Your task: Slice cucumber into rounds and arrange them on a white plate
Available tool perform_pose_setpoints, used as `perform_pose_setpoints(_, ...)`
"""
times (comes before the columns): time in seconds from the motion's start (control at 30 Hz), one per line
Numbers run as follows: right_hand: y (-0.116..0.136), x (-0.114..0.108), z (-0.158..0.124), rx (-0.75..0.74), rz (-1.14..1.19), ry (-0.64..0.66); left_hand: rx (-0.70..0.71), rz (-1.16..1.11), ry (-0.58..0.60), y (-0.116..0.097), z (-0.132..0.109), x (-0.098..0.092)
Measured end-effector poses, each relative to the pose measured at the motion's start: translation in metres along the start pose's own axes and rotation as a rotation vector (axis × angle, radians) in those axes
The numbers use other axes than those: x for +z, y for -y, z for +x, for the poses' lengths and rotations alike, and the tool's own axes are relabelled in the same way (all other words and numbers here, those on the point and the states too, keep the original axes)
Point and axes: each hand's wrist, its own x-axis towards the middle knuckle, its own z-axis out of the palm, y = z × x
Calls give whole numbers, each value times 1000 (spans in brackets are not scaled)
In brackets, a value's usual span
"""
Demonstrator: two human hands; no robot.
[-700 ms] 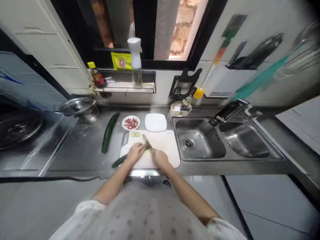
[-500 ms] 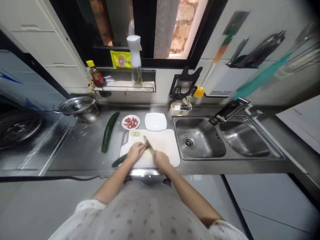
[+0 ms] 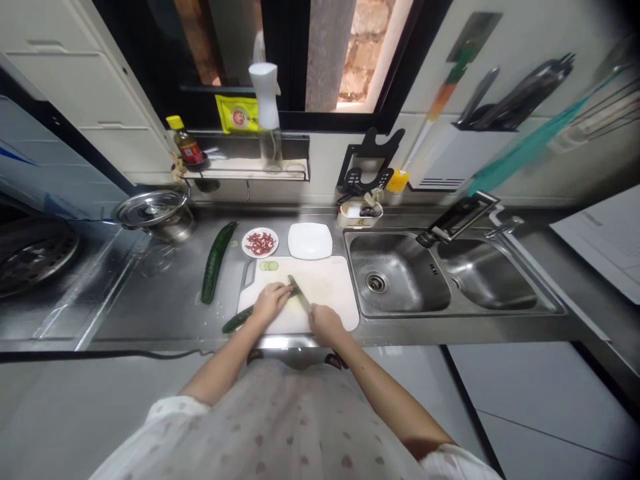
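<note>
My left hand (image 3: 270, 302) is closed over a cucumber (image 3: 237, 321) that lies slantwise on the white cutting board (image 3: 335, 287); one end sticks out at the board's lower left, and the hand hides the middle. In my right hand (image 3: 326, 323) is the handle of a knife (image 3: 300, 294). Its blade points up and left, right by the left fingertips at the cucumber's cut end. Several cucumber slices (image 3: 269, 265) lie near the board's top left. A second, whole cucumber (image 3: 218, 263) rests on the counter to the left.
Behind the board stand a small plate of chopped red pieces (image 3: 260, 243) and a white square plate (image 3: 310, 241). A double sink (image 3: 400, 277) with a black faucet (image 3: 455, 220) is at right. A lidded steel pot (image 3: 155, 212) stands at left, beneath a wall shelf (image 3: 245, 171) with bottles.
The knife has shifted slightly right and its blade shows more clearly beside the left fingertips. The view has tilted a little; the left hand keeps its place on the cucumber.
</note>
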Motion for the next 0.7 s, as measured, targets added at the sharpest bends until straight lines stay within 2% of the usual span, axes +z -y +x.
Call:
perform_pose_setpoints(0.23,7,-1,17,-41,31,-49,9,1,2,0,0,0)
perform_pose_setpoints(0.4,15,-6,28,-25,45,-39,7,15,6,-1,-1,0)
perform_pose_setpoints(0.7,2,7,5,-13,22,-19,17,12,-8,-6,0,-4)
